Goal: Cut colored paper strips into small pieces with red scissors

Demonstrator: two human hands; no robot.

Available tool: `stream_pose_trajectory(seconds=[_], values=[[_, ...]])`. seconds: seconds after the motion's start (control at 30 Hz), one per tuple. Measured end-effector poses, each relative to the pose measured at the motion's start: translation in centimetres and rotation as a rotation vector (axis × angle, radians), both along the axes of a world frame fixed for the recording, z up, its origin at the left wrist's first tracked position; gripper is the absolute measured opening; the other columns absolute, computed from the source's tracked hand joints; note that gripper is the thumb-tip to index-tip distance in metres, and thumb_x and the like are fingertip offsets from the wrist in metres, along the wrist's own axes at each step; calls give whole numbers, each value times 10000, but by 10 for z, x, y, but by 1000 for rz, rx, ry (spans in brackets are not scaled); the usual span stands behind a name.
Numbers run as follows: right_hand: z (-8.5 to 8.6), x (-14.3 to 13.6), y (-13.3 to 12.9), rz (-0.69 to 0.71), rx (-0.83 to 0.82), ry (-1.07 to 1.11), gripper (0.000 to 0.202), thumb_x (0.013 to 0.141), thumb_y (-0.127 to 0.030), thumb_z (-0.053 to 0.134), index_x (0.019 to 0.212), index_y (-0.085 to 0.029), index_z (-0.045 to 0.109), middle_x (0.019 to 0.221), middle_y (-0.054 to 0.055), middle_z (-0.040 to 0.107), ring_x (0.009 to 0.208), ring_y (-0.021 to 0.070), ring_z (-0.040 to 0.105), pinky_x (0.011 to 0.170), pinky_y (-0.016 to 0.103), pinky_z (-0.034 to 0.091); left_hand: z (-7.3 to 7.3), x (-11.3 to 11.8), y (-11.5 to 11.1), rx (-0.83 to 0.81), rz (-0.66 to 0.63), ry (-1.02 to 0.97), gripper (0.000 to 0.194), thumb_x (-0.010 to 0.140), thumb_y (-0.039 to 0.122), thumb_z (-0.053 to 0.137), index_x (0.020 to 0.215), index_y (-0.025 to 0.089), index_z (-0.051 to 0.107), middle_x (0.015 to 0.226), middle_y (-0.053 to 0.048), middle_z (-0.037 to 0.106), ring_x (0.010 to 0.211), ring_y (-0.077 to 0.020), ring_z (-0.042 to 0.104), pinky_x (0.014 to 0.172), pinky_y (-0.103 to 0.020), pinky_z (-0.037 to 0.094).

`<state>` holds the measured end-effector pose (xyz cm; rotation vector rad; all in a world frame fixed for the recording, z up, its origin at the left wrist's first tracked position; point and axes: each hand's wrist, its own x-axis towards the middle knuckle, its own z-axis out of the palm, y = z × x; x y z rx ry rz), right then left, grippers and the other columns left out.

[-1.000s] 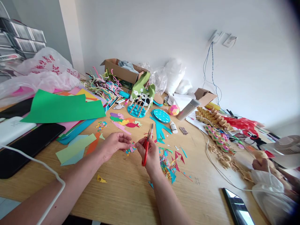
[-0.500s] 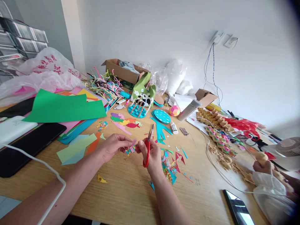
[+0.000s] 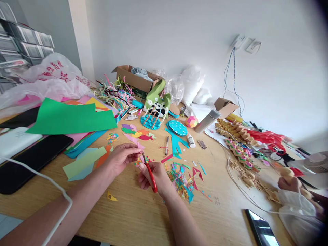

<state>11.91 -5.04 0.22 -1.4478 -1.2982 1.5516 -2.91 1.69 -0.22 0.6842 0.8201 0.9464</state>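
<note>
My left hand point(image 3: 126, 158) pinches a small pink paper piece point(image 3: 140, 146) between thumb and fingertips. Red-handled scissors point(image 3: 151, 177) are gripped in my right hand point(image 3: 156, 178), their blades pointing up and left at the pink paper. Under the blades lies a small heap of colourful paper bits point(image 3: 138, 162), partly hidden by my fingers. Beyond my hands are cut paper fish point(image 3: 146, 137) in several colours and a pink paper strip point(image 3: 131, 138). Colourful paper scraps point(image 3: 180, 181) spread on the table right of my right hand.
Green paper point(image 3: 71, 118) tops a stack at left, near a black power-bank-like slab point(image 3: 38, 160). Blue dotted discs point(image 3: 177, 127), a glue bottle point(image 3: 191, 140) and a grey cylinder point(image 3: 208, 121) stand farther back. A phone point(image 3: 261, 227) lies front right; another person's hand point(image 3: 290, 184) is at right.
My right hand has turned the scissors from pointing upward to pointing left, bringing the blades to the pink paper at my left fingertips. My left hand has shifted slightly.
</note>
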Motion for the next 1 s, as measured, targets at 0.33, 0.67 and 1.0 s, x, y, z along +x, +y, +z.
stream_pose_trajectory(seconds=[0.33,0.67,1.0], values=[[0,-1,1,-30,-17,-25,539,677,-640,643,598,-112,562,485,36,607,358,107,558,352,175,436,1,4,-4,-19,-54,-47,123,584,154,770,677,117,699,633,-24,653,559,-87,564,532,-195,436],[1,-1,1,-53,-10,-5,553,685,-657,624,594,-116,553,469,31,596,359,110,566,353,172,441,-1,8,-9,-34,-89,-28,121,579,171,758,650,119,675,642,-23,636,580,-102,563,550,-212,445],[-1,0,2,-59,-12,36,582,676,-692,599,622,-115,544,510,37,609,374,110,573,363,179,439,-6,8,-11,-5,-100,59,118,584,198,748,642,132,669,652,-12,615,592,-97,529,558,-221,420]])
